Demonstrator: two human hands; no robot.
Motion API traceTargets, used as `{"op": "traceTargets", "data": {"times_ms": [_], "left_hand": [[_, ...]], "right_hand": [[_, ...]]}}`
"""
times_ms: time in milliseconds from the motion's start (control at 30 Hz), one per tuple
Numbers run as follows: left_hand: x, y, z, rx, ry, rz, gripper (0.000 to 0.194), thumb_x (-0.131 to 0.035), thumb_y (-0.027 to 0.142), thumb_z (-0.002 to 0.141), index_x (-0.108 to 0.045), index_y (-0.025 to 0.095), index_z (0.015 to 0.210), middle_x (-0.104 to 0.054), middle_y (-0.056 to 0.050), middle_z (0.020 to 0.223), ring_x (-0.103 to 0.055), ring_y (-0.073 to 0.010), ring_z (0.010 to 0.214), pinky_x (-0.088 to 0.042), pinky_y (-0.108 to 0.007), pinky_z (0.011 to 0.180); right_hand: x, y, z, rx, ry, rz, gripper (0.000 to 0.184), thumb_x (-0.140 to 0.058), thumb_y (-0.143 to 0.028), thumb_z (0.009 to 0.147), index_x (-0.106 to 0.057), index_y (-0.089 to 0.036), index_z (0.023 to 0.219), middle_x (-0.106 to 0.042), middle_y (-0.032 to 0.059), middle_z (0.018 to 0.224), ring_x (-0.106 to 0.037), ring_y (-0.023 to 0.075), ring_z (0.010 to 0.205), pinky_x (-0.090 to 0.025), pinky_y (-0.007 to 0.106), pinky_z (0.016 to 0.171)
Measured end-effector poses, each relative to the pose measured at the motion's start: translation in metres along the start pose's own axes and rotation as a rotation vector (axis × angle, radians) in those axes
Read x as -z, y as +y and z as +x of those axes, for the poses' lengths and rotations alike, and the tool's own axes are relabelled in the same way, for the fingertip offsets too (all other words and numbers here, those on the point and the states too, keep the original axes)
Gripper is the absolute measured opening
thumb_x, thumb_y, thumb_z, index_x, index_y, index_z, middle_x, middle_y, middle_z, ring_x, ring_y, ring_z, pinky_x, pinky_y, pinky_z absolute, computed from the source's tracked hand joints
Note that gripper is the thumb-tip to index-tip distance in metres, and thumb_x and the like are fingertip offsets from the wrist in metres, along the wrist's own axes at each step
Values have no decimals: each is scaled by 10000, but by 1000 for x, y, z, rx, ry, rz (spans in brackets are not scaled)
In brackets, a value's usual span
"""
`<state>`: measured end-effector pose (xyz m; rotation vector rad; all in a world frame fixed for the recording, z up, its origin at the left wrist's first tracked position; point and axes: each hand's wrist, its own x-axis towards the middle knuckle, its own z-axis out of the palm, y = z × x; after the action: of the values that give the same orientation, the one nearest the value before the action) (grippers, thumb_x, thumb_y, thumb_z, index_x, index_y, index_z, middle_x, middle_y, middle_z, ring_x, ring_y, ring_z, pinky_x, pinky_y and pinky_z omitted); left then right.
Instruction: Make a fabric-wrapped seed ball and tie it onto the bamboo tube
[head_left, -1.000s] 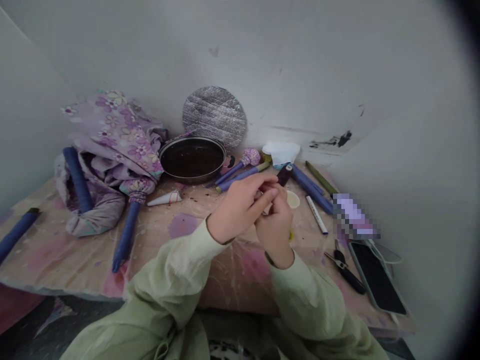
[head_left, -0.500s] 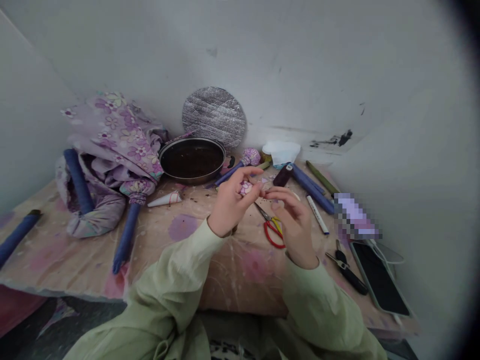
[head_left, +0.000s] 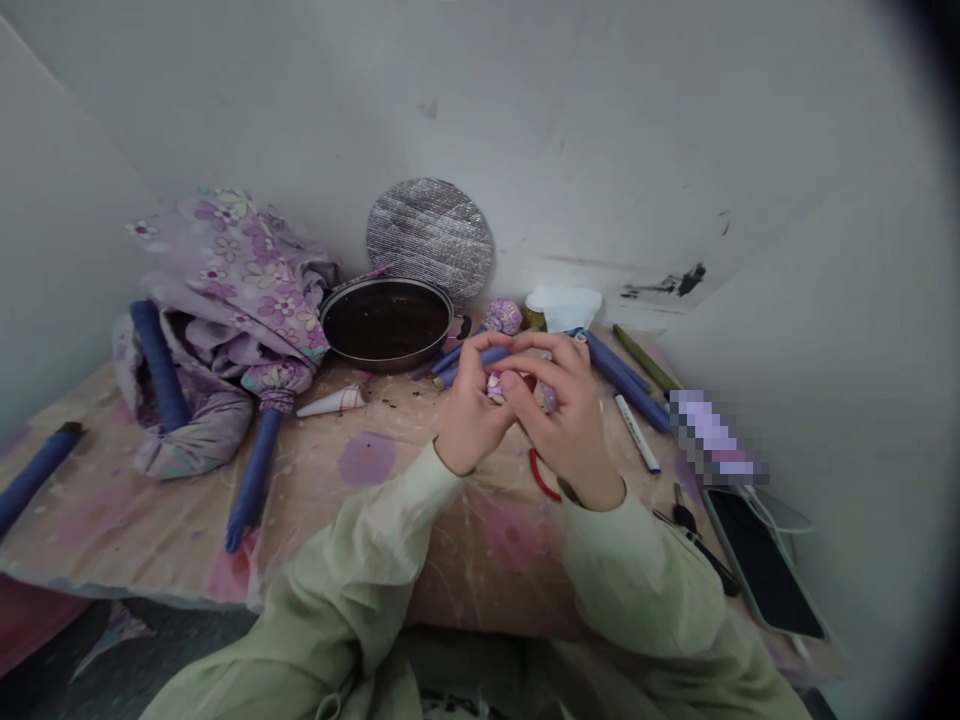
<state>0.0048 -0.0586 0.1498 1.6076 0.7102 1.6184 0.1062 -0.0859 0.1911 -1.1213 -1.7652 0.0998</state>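
Observation:
My left hand [head_left: 471,405] and my right hand [head_left: 568,420] meet above the middle of the table, fingers curled round a small piece of floral fabric [head_left: 495,384]. Both hands pinch it between fingertips. Red-handled scissors [head_left: 541,478] lie on the table under my right wrist, mostly hidden. Both arms wear pale green sleeves.
A dark round pan [head_left: 386,320] stands at the back with a silver round mat [head_left: 430,238] against the wall. Floral cloth [head_left: 225,290] and blue rolled sticks [head_left: 253,475] lie at the left. More blue sticks [head_left: 626,380], a white marker [head_left: 637,432], a phone [head_left: 761,562] and black pliers [head_left: 701,550] lie at the right.
My right hand, which had drawn away to the right half a second ago, has come back against the left hand. Both now close on the fabric piece, covering the scissors.

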Motion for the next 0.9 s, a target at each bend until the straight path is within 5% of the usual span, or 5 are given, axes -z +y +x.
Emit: {"op": "traceTargets", "data": {"times_ms": [267,633,900], "left_hand": [[-3,-2,0,39,-1,-94,409,-648,285,763,-374,225,1061,-518,3,925,-536,-52,643,-457,-182,597],[-1,2,-1,60,59,-28,449,-683,271,705,-383,233,1038,-473,-3,978,-499,-62,684,-448,-184,595],[-1,2,0,73,41,-88,442,-672,267,720,-371,237,1043,-473,-4,952,-501,-56,654,-441,-174,560]], "right_hand": [[1,1,2,-29,-43,64,92,-595,-270,792,-681,-239,793,-628,48,978,-547,232,992,-384,467,911],[-20,-5,-3,-185,7,224,26,-599,-205,722,-600,-211,747,-566,25,858,-560,191,880,-453,387,812],[-18,-2,-6,-173,22,280,88,-644,-267,744,-631,-228,821,-611,33,923,-578,191,913,-450,392,843]]}}
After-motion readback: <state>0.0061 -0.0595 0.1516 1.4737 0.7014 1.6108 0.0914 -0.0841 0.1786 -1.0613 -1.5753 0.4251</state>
